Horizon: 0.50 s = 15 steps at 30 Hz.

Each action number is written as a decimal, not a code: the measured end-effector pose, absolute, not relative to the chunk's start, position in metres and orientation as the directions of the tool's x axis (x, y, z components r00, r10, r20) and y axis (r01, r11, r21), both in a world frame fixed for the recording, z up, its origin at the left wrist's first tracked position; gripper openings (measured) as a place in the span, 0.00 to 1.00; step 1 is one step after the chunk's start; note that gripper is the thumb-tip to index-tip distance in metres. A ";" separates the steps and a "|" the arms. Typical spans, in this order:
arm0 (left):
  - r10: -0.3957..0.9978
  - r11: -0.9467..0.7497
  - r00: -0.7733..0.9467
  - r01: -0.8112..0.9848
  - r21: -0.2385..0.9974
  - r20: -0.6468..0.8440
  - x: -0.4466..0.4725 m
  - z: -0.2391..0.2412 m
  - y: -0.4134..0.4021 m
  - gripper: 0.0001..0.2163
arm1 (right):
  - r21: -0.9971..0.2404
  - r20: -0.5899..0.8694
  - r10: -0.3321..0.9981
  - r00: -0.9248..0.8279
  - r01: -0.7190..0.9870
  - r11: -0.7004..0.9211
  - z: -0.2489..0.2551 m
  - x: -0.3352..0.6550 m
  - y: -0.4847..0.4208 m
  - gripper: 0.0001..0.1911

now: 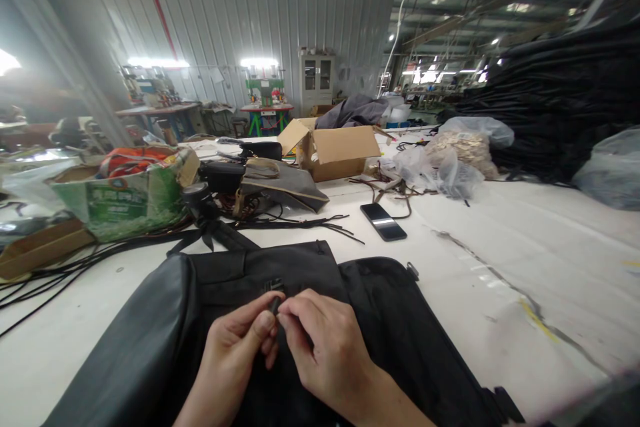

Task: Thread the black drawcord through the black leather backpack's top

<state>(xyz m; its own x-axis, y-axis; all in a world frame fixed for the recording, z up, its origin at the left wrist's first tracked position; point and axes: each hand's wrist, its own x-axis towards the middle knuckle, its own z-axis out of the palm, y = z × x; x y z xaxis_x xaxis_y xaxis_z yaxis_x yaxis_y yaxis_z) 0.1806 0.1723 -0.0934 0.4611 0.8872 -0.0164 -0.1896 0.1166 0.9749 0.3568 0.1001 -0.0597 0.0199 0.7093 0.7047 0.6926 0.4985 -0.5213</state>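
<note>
Both hands, left hand (235,347) and right hand (325,347), pinch their fingers closed on a small dark clasp (275,305) atop a smooth black bag (165,333) at the white worktop's (500,240) near edge. Farther back, a green box (125,203) holds orange fabric beside an open cardboard box (333,150). A phone (383,221) lies on bare worktop to the right.

corrugated metal wall (260,7) | white cabinet (316,80) (far back) | bright strip lights (159,62)

Bare white surface (525,240) lies open at the right of the frame; a phone (383,221), loose cords (300,220) and boxes (333,150) crowd the centre and left.
</note>
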 end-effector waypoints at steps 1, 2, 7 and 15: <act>0.889 0.106 0.459 -0.187 0.977 -0.008 0.181 -0.093 0.172 0.25 | -0.522 0.702 0.712 0.017 0.692 0.498 -0.059 0.357 0.100 0.05; 0.890 0.099 0.456 -0.184 0.978 -0.005 0.181 -0.093 0.172 0.25 | -0.523 0.697 0.717 0.014 0.693 0.495 -0.059 0.357 0.100 0.06; 0.897 0.078 0.441 -0.188 0.979 0.013 0.183 -0.092 0.171 0.25 | -0.530 0.681 0.732 0.014 0.700 0.479 -0.058 0.357 0.100 0.07; 0.896 0.074 0.445 -0.181 0.981 0.014 0.186 -0.079 0.168 0.25 | -0.585 0.685 0.727 0.054 0.636 0.504 -0.063 0.359 0.101 0.05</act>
